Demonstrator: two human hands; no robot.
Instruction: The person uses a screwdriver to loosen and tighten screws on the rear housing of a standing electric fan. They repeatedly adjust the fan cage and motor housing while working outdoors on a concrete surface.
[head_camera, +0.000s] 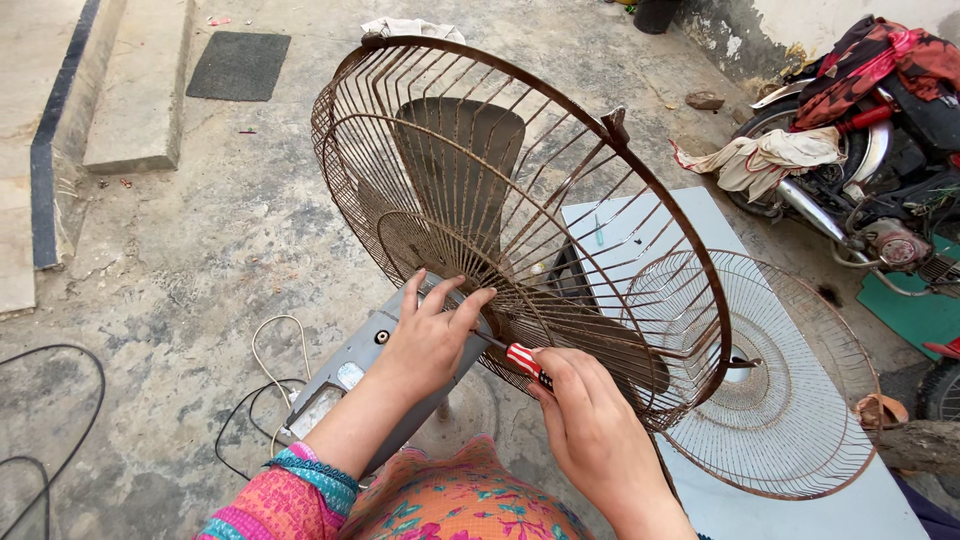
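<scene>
The person's left hand (432, 335) lies with fingers spread flat against the back of a rusty wire fan guard (520, 230), pressing on the wires near its hub; the right hand (590, 425) is closed around the red-and-white striped handle of a screwdriver (527, 362), whose shaft points left toward the hub and passes under the left fingers, so the tip is hidden; the guard stands tilted on edge in front of the person, its open side turned away to the right, and through its wires dark grey fan blades (455, 160) show; below the left wrist sits the grey motor housing (365, 365) of the fan, with a white cord (262, 345) and a black cable (232, 425) trailing from it over the concrete floor (200, 240); just to the right a second, paler wire guard (775, 385) lies flat on a light blue tabletop (800, 510), its rim overlapped by the rusty one; farther right a parked motorcycle (870, 190) is draped with cloths; a dark doormat (238, 65) lies by a concrete step (140, 85) at upper left; another black cable (50, 400) loops at the left edge.
</scene>
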